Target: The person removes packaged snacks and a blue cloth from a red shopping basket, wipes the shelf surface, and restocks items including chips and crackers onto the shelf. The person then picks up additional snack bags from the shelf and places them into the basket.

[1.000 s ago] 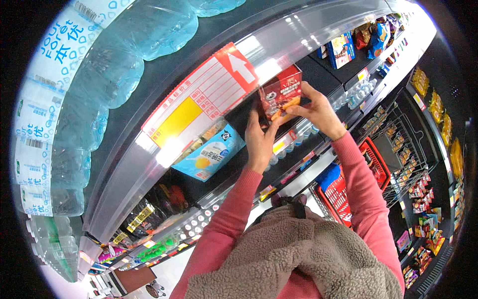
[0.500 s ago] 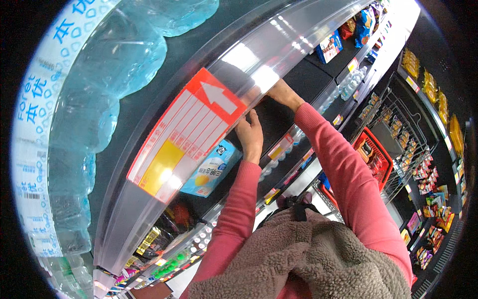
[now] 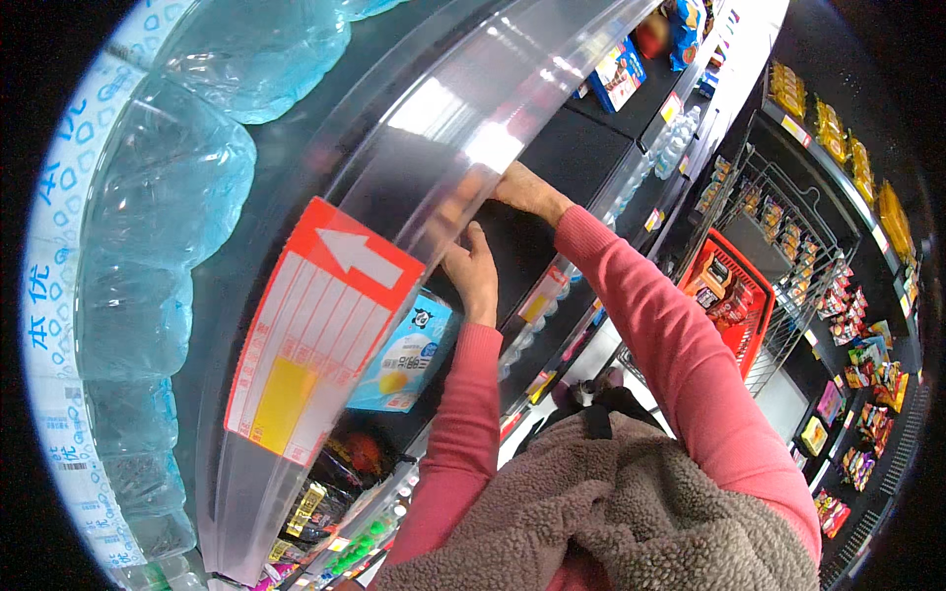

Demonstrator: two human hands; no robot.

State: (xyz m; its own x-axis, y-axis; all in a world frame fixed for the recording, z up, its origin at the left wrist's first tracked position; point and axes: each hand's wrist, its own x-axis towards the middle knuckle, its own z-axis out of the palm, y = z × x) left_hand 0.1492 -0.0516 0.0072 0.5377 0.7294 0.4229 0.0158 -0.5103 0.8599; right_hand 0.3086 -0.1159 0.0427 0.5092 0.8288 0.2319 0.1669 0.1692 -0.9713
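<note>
Both hands reach into a black shelf (image 3: 581,153), behind the clear plastic edge strip (image 3: 434,148) of the shelf above. My left hand (image 3: 475,274) has its thumb stretched up, apart from the fingers, whose tips pass behind the strip; nothing shows in it. Further in and to the right, my right hand (image 3: 529,190) extends toward the same spot, its fingers seen only as a blur through the plastic. Whether it holds anything is hidden. Close to the left wrist lies a light blue package (image 3: 406,360) with a yellow picture. A red, white and yellow price tag (image 3: 320,330) sits on the strip.
Wrapped packs of blue-tinted water bottles (image 3: 138,286) fill the upper shelf at left. A blue and white box (image 3: 619,77) lies further along. Behind my right arm stands a metal cart (image 3: 788,222) with a red basket (image 3: 764,305) of snacks, before another snack shelf (image 3: 788,123).
My view has shifted, so the price tag and cart sit further left and lower. Both hands stay at the shelf, slightly further left in view, with the right fingers showing through the strip.
</note>
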